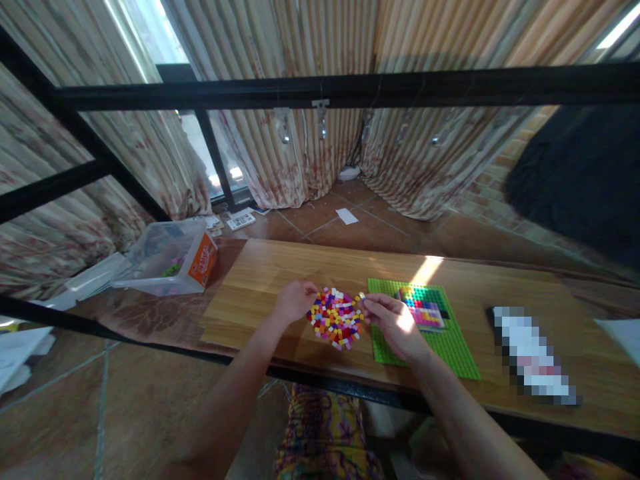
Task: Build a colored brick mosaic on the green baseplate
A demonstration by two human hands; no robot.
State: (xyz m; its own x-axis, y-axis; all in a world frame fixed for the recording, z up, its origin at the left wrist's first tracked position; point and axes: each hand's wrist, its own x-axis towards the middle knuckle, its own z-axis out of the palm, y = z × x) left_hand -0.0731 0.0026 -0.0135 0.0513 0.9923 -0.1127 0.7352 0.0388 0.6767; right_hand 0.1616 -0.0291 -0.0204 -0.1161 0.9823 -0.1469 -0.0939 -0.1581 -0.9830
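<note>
A loose heap of small building bricks in many colours lies on the wooden board. My left hand is at the heap's upper left edge, its fingers curled together; whether anything is in them is hidden. At the heap's upper right, my right hand pinches a small yellow brick between thumb and fingertips. Under and beside that hand lies a green baseplate. On it sits a flat block of bricks in rows of several colours, partly covered by my right hand.
A clear plastic box with an orange label stands left of the wooden board, holding a few green and pink pieces. A blurred-out dark-edged object lies at the right. A black metal bar crosses the view beyond the board, before curtains.
</note>
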